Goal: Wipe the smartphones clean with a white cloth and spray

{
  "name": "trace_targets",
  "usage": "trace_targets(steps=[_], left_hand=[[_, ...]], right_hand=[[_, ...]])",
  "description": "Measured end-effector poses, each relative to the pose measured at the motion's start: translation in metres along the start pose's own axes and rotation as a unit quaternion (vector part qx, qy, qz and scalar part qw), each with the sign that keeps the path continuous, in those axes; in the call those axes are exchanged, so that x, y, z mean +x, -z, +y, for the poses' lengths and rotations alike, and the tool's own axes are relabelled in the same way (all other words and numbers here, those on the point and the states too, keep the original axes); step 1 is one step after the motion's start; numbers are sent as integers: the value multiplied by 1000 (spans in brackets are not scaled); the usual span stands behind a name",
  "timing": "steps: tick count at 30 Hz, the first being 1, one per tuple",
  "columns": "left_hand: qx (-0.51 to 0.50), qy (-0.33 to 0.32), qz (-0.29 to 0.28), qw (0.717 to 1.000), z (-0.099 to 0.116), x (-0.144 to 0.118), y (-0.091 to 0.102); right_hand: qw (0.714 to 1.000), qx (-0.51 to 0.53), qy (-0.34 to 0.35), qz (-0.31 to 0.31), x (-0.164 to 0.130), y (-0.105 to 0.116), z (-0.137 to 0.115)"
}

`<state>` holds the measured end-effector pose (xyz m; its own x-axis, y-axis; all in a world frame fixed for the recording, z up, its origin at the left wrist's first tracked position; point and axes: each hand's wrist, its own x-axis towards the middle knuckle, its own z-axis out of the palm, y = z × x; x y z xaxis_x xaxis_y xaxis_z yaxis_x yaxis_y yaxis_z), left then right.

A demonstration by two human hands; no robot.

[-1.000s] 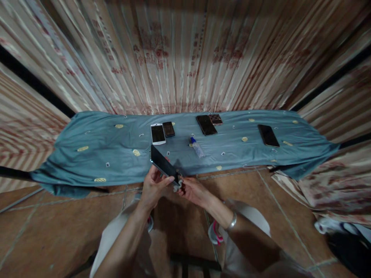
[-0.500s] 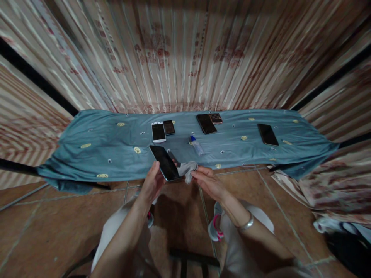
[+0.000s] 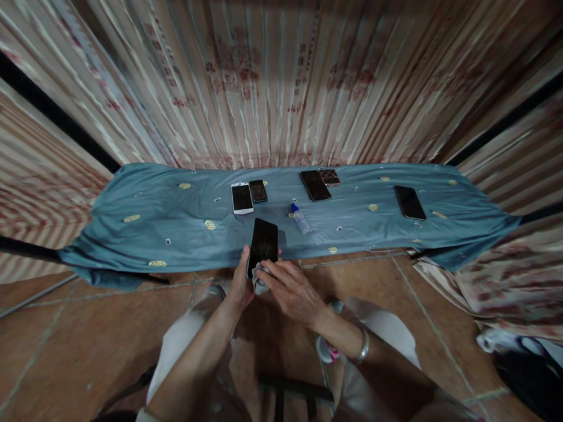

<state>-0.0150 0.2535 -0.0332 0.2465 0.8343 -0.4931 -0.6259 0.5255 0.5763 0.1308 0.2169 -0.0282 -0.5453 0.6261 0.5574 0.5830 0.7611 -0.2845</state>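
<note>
Firstly, we recorded the left hand [image 3: 241, 282] closed around the near end of a black phone [image 3: 263, 246], thumb up its left edge and the other fingers behind it. The phone stood nearly upright with its dark screen facing us, its far end over the near hem of the teal cloth [image 3: 132, 234]. We found the right hand [image 3: 288, 288] loosely curled, fingers pressed against the lower part of the screen with a small grey-white wiping rag [image 3: 260, 285] bunched under them; only a scrap of the rag showed, between the two hands. A metal bangle [image 3: 364, 347] sat on the right wrist. Both hands met just near of the cloth's edge, above the brown tiled floor [image 3: 88, 340] and the person's light trousers.

As for containers, we noted one: a small clear bottle with a blue cap [image 3: 301, 217], lying on its side on the cloth, just far and right of the held phone. We could not tell its contents.

Further out on the cloth we noted a white phone [image 3: 242, 198] beside a smaller dark phone [image 3: 257, 191], both far of the hands; a larger black phone [image 3: 315, 185] touching a patterned case [image 3: 329, 176] to the right; and one more black phone [image 3: 409, 203] well apart at the right end. A striped curtain [image 3: 272, 88] hung behind.
</note>
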Motion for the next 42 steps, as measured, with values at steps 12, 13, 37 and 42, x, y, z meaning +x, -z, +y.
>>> trace_targets(steps=[12, 13, 37, 42], left_hand=[[9, -3, -12, 1000, -12, -12, -6], [13, 13, -16, 1000, -11, -13, -6], [149, -23, -73, 986, -28, -13, 4], [151, -14, -91, 984, -25, -17, 1]], right_hand=[[993, -21, -111, -27, 8, 4, 42], [993, -22, -113, -23, 9, 4, 43], [992, 10, -130, 1, 20, 5, 57], [977, 77, -195, 29, 22, 5, 69]])
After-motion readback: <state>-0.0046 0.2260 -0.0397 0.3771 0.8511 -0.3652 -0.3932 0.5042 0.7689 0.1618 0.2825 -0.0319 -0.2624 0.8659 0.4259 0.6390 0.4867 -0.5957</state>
